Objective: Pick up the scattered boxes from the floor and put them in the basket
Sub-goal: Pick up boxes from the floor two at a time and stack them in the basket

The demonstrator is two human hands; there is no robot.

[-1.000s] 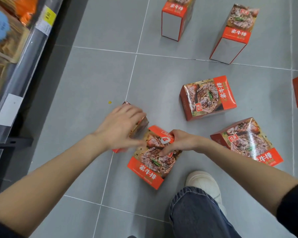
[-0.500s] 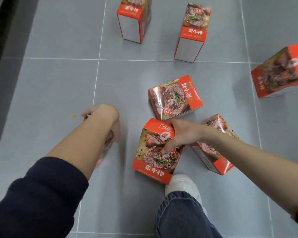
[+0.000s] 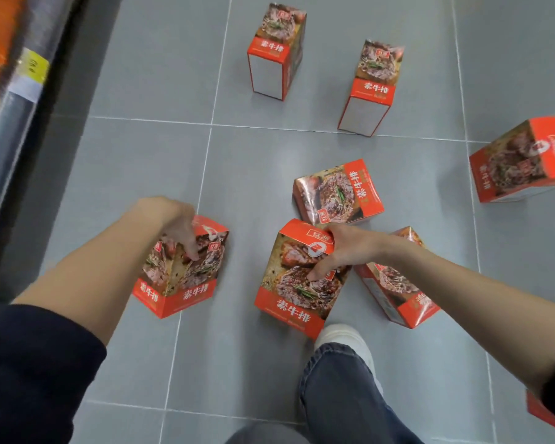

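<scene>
With the pick-up step in hand, the left hand (image 3: 177,225) clamps one box (image 3: 181,267) at lower left of the frame and the right hand (image 3: 343,248) pinches another (image 3: 298,283) at centre (five more lie around), so next both need lifting toward a basket not in view.

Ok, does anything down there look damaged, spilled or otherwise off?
Nothing looks spilled or crushed. The oddity is the scatter itself: orange boxes strewn over the grey floor, two upright, others tipped, such as one. Left hand and right hand each grip a box. No basket is in view.
</scene>
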